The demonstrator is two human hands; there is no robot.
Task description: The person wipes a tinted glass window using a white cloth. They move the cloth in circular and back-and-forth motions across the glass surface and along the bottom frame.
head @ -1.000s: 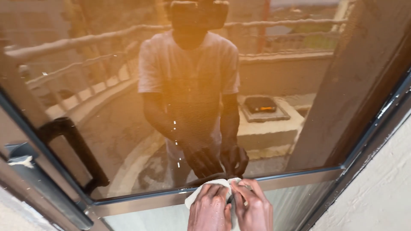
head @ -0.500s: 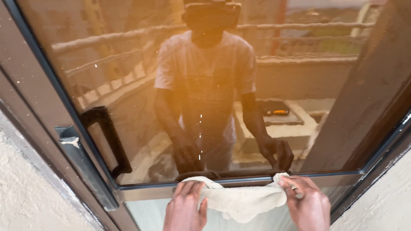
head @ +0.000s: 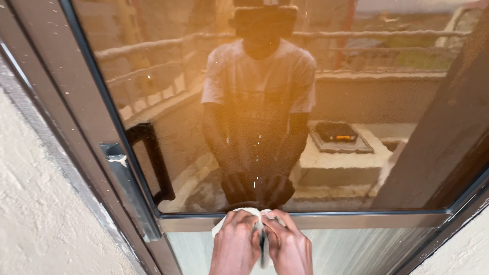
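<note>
Tinted glass door (head: 285, 127) ahead: we've got our left hand (head: 236, 243) and right hand (head: 288, 245) together, fingers pinching the cream cloth (head: 255, 213) against the crossbar (head: 356, 220), mid-wipe; next it wants firm pressure.

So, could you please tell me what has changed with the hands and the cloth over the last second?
Half a second ago the hands were apart with the cloth stretched between them; now the left hand and right hand are together again, bunching the pale cloth, as a second ago. Both kept hold of it against the door's metal crossbar. The black door handle looks unchanged.
</note>
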